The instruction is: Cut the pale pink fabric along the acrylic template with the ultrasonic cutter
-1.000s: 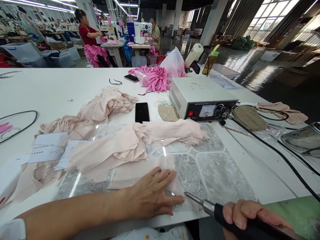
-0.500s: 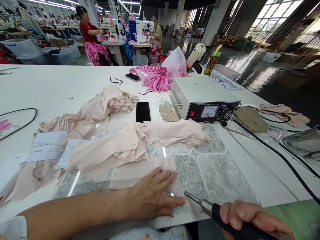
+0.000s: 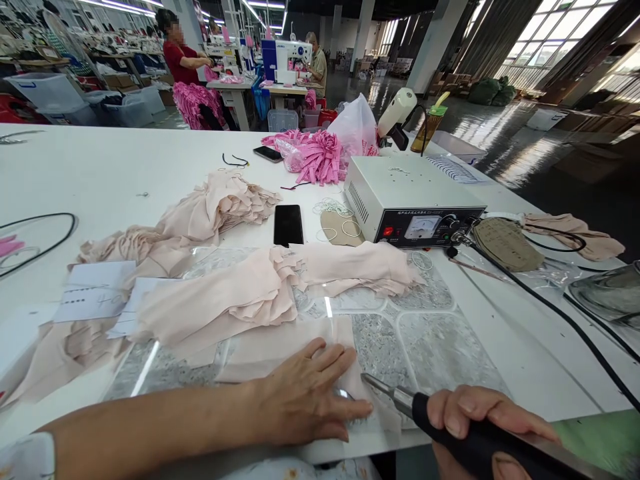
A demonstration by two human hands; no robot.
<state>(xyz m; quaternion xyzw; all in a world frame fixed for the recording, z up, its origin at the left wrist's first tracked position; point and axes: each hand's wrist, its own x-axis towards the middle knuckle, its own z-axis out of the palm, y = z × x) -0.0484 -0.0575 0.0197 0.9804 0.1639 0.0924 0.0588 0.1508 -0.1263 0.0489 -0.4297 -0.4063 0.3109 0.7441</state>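
Observation:
My left hand lies with its fingers spread on a piece of pale pink fabric, pressing it against the grey marbled mat. A small shiny thing, partly hidden, shows between thumb and forefinger. Wrapped round a black-handled, pen-like tool with a pointed metal tip is my right hand. The tip sits at the right edge of the fabric, close to my left fingers; whether it touches the cloth I cannot tell. Just beyond lie two stacks of matching fabric pieces, a left stack and a right stack.
Behind the stacks are a phone, a cardboard pattern piece with thin cords, and a metal control box with a dial. A black cable runs along the right. More pink fabric is heaped left. Co-workers sit at sewing machines behind.
My right hand has brought the tool's tip slightly left and away from me along the fabric edge. My left hand stays pressed in place. The view has shifted a little.

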